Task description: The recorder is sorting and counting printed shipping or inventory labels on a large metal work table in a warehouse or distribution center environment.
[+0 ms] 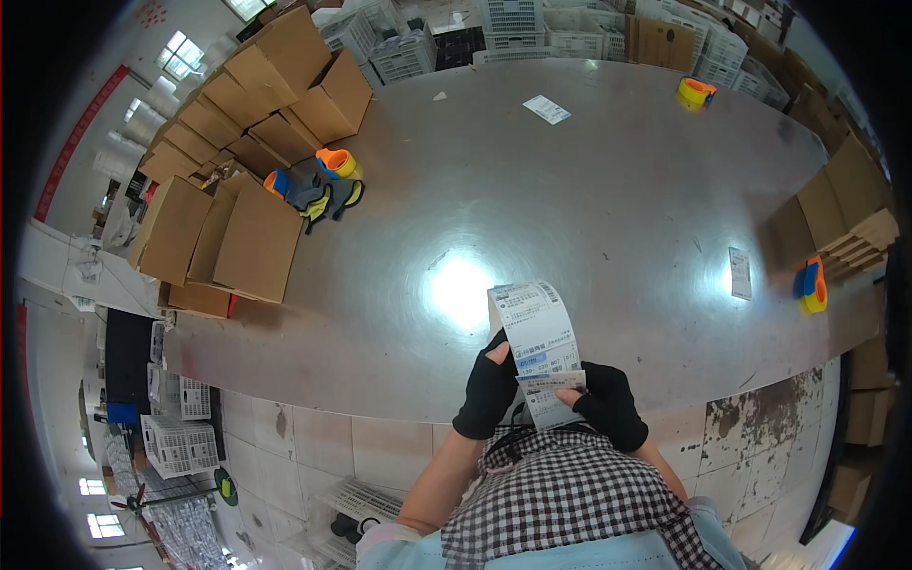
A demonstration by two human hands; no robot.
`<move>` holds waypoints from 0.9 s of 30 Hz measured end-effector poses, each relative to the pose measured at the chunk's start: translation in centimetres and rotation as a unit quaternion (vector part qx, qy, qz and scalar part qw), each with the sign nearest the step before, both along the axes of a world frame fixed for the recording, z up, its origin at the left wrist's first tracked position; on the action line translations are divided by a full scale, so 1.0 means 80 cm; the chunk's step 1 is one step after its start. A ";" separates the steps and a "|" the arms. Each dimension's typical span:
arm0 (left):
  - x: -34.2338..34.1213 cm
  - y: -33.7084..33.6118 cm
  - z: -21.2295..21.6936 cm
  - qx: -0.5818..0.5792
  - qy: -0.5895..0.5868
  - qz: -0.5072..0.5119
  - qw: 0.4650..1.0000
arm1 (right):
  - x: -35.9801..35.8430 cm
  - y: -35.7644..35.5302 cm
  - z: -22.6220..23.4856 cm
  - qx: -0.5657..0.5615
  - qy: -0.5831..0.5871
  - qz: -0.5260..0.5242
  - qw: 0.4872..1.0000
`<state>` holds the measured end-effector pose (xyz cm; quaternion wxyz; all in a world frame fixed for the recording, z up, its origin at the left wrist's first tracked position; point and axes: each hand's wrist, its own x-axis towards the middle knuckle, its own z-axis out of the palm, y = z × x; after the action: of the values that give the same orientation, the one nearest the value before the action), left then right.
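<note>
A strip of white printed shipping labels (538,318) rises from between my hands over the near edge of the metal table, its top end curling away from me. My left hand (488,389), in a black fingerless glove, is closed on the strip's left side with the thumb on its front. From the right, my right hand (605,404), gloved the same way, pinches a lower label (551,397) between thumb and fingers. That lower piece overlaps the strip; whether the two are joined I cannot tell.
Cardboard boxes (256,242) crowd the table's left side, beside grey-and-yellow gloves (328,201) and tape dispensers (339,163). More dispensers lie at far right (696,92) and near right (810,285). Loose labels (547,109) rest on the metal table (408,237). Flattened cardboard (841,204) stands at right.
</note>
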<state>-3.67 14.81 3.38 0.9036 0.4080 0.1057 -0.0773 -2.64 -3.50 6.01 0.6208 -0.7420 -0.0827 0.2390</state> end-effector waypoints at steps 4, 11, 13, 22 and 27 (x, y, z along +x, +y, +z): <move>-0.001 -0.003 0.003 0.023 0.018 0.023 0.999 | -0.001 -0.001 0.000 -0.012 0.009 0.019 1.000; -0.002 -0.006 0.015 0.060 0.028 0.044 0.997 | -0.003 -0.003 -0.002 -0.003 -0.029 0.029 0.999; -0.002 -0.007 0.019 0.087 0.028 0.050 0.995 | -0.003 -0.003 0.000 0.001 0.001 0.036 0.999; -0.003 -0.005 0.016 0.160 0.006 0.065 0.985 | 0.000 -0.003 0.004 -0.046 -0.105 0.000 0.993; -0.001 0.009 0.020 -0.073 0.014 0.074 0.994 | 0.004 -0.026 -0.016 -0.177 -0.165 0.131 0.961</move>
<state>-3.74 15.51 5.01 0.9326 0.3308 0.1422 -0.0231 -2.28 -5.54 4.70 0.4209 -0.8518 -0.2370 0.2028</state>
